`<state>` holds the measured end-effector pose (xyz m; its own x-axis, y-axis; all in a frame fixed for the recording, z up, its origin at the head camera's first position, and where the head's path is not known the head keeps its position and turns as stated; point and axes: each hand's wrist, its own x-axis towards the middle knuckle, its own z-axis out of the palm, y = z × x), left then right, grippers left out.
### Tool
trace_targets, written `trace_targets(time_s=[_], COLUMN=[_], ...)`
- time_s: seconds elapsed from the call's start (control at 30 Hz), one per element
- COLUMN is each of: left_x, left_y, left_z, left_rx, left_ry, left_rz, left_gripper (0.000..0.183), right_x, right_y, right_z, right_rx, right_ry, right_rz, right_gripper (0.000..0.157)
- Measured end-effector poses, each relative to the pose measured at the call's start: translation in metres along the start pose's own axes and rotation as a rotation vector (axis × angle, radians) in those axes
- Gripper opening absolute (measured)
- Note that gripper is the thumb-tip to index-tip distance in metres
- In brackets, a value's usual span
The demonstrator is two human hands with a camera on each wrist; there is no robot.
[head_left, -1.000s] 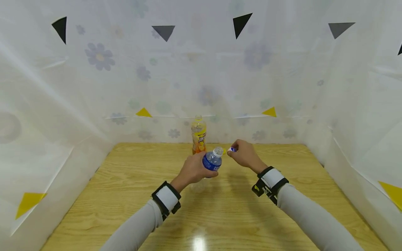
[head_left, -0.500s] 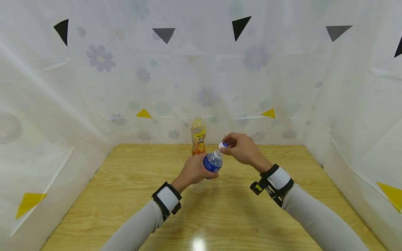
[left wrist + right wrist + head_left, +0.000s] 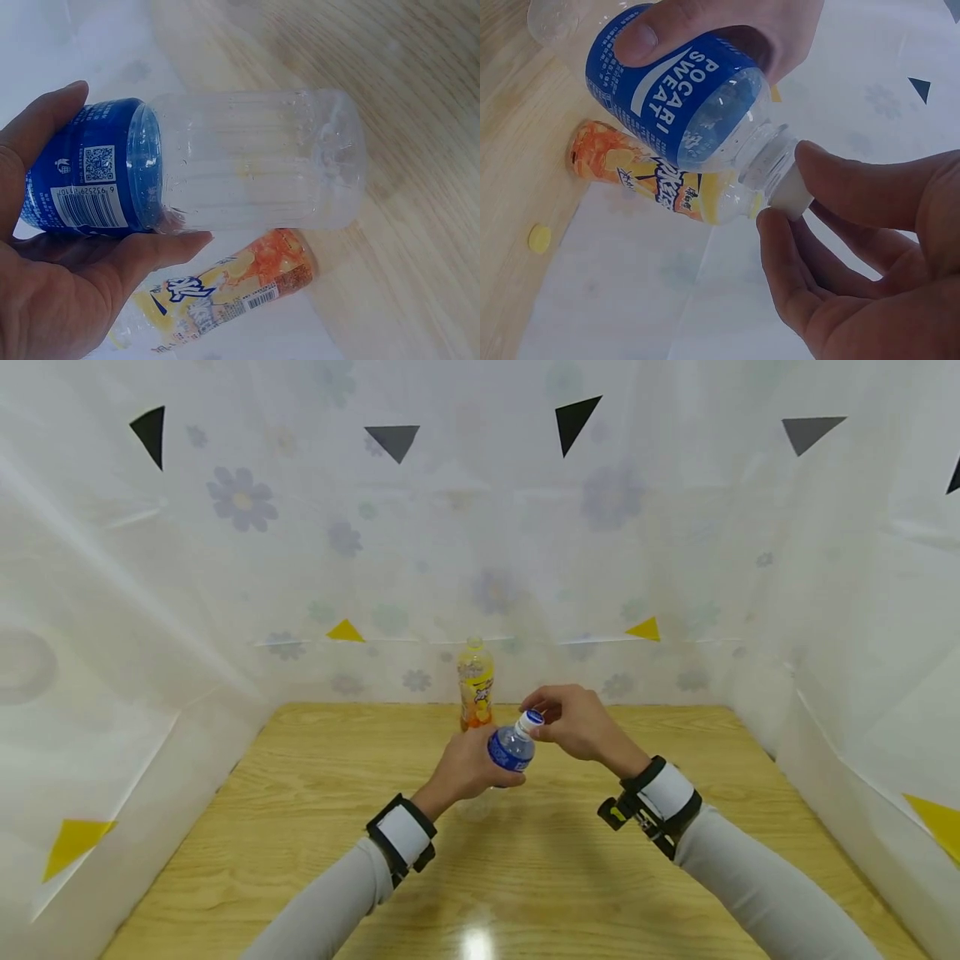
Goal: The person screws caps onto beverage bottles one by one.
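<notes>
Two points of contact: the left grip (image 3: 467, 767) wraps around the blue-labelled bottle (image 3: 671, 82), tilted over the counter (image 3: 555, 885); the right grip (image 3: 573, 720) pinches the white cap (image 3: 791, 195) at the bottle's neck (image 3: 765, 159). Align cap squarely with neck before turning; steady the seemingly thin wall (image 3: 247, 165) without squeezing.

Pale flowered sheeting (image 3: 450, 543) on 3 sides, wood-grain tabletop (image 3: 555, 885).

Left hand (image 3: 469, 763) in a curl — right hand (image 3: 577, 724) nearby, in a thumb-and-finger pinch.
</notes>
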<state>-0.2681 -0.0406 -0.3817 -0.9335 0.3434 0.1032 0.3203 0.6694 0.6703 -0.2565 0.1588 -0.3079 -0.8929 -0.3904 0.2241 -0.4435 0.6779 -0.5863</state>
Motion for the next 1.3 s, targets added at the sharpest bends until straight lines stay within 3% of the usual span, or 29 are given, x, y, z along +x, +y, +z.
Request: trace_targets(time_s=[1.3], left_x=[-0.0015], left_y=[-0.0021], left_z=[-0.0017], left_rx=[-0.019], left_ry=[-0.002], left_rz=[0.008], left_gripper=[0.066], right_x=[-0.0013], right_y=[-0.0008], right_z=[0.0100], right_rx=[-0.002], right_ry=[0.043], right_rz=[-0.037], right_gripper=[0.029])
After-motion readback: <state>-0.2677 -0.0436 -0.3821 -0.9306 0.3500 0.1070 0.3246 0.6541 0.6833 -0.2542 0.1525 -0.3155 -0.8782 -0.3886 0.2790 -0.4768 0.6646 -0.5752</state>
